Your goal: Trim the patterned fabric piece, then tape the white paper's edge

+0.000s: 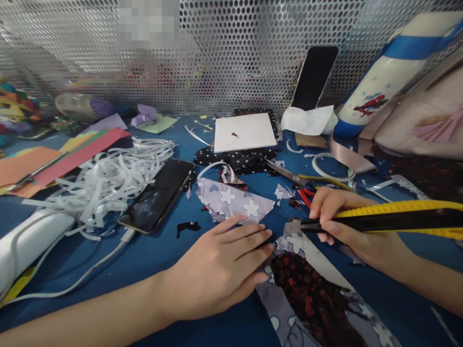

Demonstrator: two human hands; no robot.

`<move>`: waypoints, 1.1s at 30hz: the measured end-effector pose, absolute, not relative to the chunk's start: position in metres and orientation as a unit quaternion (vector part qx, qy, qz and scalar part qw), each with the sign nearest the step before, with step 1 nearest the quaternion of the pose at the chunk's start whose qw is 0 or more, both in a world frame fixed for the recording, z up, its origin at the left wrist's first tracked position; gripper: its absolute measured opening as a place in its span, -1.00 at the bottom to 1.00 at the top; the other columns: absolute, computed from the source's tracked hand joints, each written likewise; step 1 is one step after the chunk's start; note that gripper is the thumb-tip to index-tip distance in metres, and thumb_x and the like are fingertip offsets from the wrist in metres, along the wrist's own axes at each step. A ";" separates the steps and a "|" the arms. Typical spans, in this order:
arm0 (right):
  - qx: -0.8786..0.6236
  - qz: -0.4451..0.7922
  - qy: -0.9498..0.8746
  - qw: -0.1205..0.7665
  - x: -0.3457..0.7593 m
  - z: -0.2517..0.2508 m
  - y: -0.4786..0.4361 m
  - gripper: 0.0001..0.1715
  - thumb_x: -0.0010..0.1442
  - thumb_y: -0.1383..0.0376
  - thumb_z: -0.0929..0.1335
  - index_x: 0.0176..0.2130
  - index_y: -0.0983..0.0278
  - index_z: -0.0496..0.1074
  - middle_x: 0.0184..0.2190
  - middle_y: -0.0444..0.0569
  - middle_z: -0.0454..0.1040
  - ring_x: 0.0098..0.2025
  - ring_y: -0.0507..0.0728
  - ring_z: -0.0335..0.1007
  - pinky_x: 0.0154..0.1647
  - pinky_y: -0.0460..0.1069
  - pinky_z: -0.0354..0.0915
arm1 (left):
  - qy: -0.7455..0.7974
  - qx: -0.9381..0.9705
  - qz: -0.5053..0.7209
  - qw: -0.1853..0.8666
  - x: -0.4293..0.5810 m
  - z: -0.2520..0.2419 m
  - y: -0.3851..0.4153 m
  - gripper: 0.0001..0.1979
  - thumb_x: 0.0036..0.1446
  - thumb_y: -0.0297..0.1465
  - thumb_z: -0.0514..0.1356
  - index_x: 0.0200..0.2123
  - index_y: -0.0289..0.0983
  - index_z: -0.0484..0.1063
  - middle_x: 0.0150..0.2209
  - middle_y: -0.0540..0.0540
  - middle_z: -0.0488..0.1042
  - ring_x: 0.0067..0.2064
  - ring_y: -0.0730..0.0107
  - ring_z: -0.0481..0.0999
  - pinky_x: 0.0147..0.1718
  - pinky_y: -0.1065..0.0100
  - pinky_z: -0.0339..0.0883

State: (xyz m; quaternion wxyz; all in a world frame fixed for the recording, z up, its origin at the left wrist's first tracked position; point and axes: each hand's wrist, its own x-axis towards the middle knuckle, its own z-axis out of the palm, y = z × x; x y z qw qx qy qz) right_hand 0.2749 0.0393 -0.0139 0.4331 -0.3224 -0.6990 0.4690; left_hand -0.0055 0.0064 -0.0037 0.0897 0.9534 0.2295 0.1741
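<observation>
Near the table's front edge, a strip of patterned paper (318, 299) is pinned flat by the left hand (220, 274) – the utility knife (379, 219) is gripped in the right hand (343, 217) – fingertips (265, 248) could easily be nicked, being so close to the blade.

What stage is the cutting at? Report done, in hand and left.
Done: a cut floral piece and small scraps lie on the blue mat above the hands. In hand: the left hand presses the floral strip flat, while the right hand holds the yellow knife, blade tip at the strip's upper end. Left: most of the strip, with its dark red patch, looks uncut.
</observation>
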 end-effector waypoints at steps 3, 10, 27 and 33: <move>-0.309 0.460 -0.723 0.412 0.279 -0.015 0.040 -0.90 0.25 0.37 0.40 -0.33 0.22 0.42 -0.33 -0.09 0.44 -0.58 -0.05 0.38 -0.60 -0.12 0.36 | 0.233 0.953 0.174 0.086 -0.005 -0.004 0.006 -0.63 0.45 -0.35 -0.03 0.12 -0.37 0.45 0.18 -0.18 0.49 0.23 0.18 0.46 0.31 0.08 0.23; -0.347 0.314 -0.787 0.402 0.281 -0.006 0.032 -0.88 0.21 0.35 0.41 -0.38 0.17 0.44 -0.40 -0.08 0.49 -0.39 0.09 0.48 -0.38 -0.02 0.42 | 0.230 0.953 0.172 0.093 -0.005 -0.003 0.006 -0.64 0.44 -0.36 -0.01 0.12 -0.37 0.45 0.18 -0.21 0.49 0.24 0.19 0.44 0.32 0.08 0.22; -0.285 0.199 -0.860 0.373 0.274 -0.007 0.016 -0.88 0.20 0.40 0.41 -0.34 0.18 0.45 -0.37 -0.10 0.54 -0.37 0.02 0.51 -0.33 -0.11 0.44 | 0.229 0.954 0.179 0.073 -0.003 -0.003 0.006 -0.62 0.46 -0.34 -0.04 0.09 -0.38 0.47 0.16 -0.18 0.51 0.21 0.19 0.48 0.29 0.09 0.26; -0.155 0.090 -0.931 0.318 0.273 -0.004 0.017 -0.89 0.17 0.41 0.43 -0.30 0.22 0.43 -0.41 -0.09 0.58 -0.42 0.05 0.53 -0.39 -0.09 0.47 | 0.227 0.954 0.185 0.066 -0.004 -0.003 0.007 -0.63 0.46 -0.35 -0.03 0.09 -0.39 0.47 0.16 -0.17 0.51 0.21 0.18 0.48 0.29 0.09 0.26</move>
